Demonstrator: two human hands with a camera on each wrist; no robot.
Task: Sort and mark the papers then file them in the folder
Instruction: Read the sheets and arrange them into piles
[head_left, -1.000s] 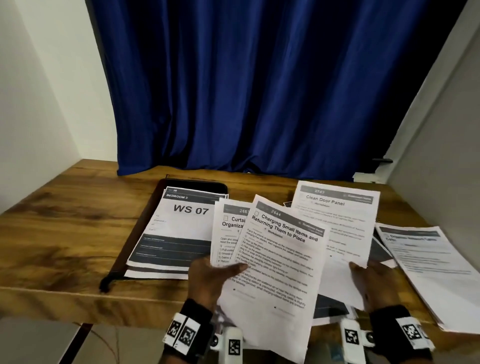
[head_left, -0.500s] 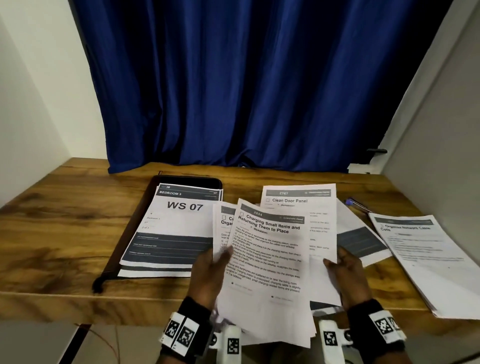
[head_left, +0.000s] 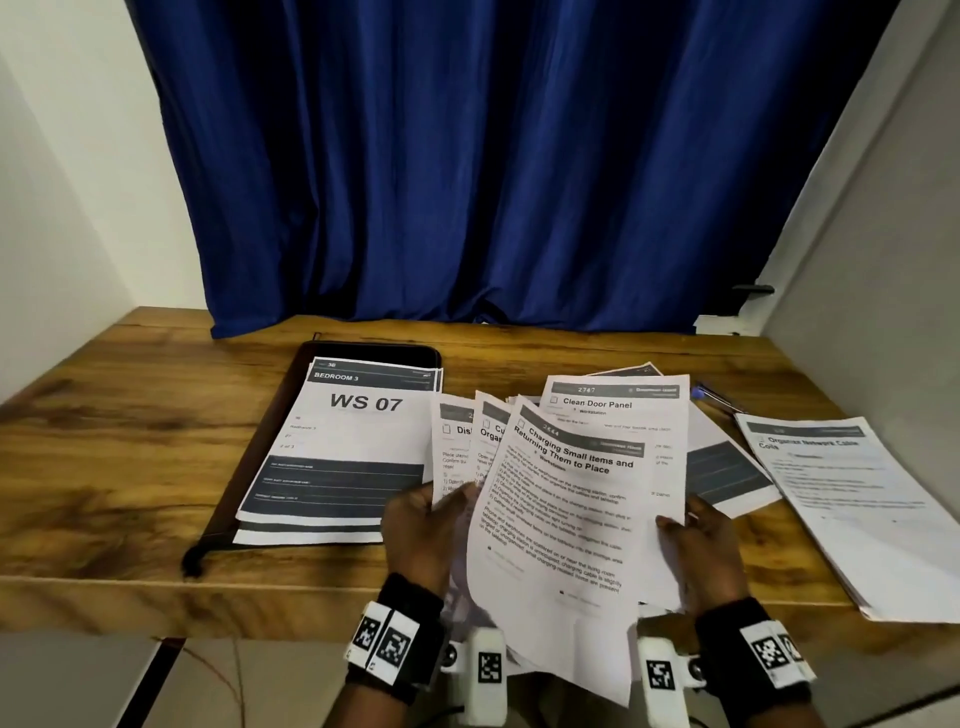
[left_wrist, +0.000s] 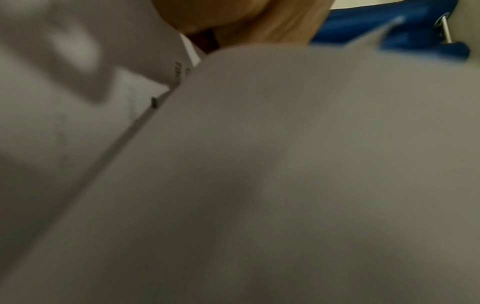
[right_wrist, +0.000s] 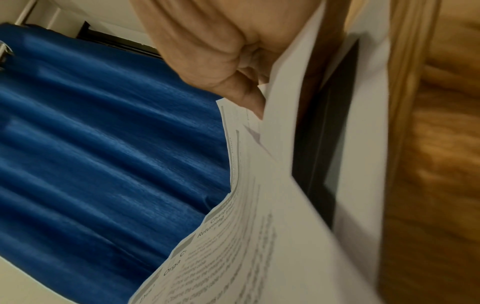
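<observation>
Papers fan out between both hands low in the centre of the head view, raised above the near edge of the wooden table (head_left: 104, 457). At the front of the fan (head_left: 550, 525) is a sheet headed "Charging Small Items and Returning Them to Place", tilted to the right, with two more sheets peeking out behind it on the left and a "Clean Door Panel" sheet (head_left: 618, 410) behind it on the right. The left hand (head_left: 423, 530) grips the fan's left edge, thumb laid over the front of the sheets. The right hand (head_left: 701, 545) pinches the right edge, and the right wrist view shows its thumb (right_wrist: 249, 96) pressed against the paper. The left wrist view is almost filled by blurred paper, so the fingers there cannot be made out. Left of centre lies a dark open folder (head_left: 260, 467) holding a stack topped by a "WS 07" page (head_left: 358, 431). At the right edge of the frame sits another stack of papers (head_left: 857, 509), and a pen (head_left: 719, 397) lies just above it. A blue curtain (head_left: 493, 156) fills the upper half of the frame.
</observation>
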